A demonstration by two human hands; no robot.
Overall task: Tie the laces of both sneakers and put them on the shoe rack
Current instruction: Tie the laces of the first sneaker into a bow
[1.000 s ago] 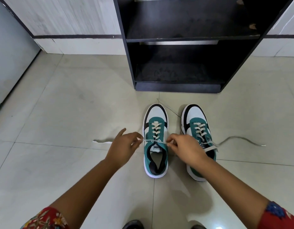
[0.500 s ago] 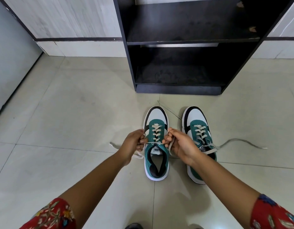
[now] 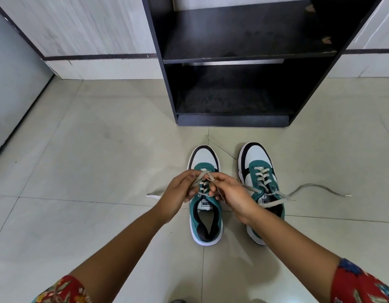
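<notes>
Two green, white and black sneakers stand side by side on the tiled floor, toes toward the black shoe rack [image 3: 232,122]. Over the left sneaker [image 3: 205,217], my left hand [image 3: 179,193] and my right hand [image 3: 231,194] meet, each pinching one end of its beige lace [image 3: 202,175], and the two ends cross between my fingers. A loose lace tip [image 3: 153,196] pokes out left of my left hand. The right sneaker [image 3: 260,171] is untied, its lace [image 3: 315,186] trailing over the floor to the right.
The rack has two dark shelves, the lower one [image 3: 230,103] just above the floor. A pale wall with a dark stripe [image 3: 97,56] runs behind it. A grey panel [image 3: 12,84] stands at the left.
My hands have come together from either side of the left sneaker and lifted its lace ends, which now cross above the tongue. The loose lace tip has slid closer.
</notes>
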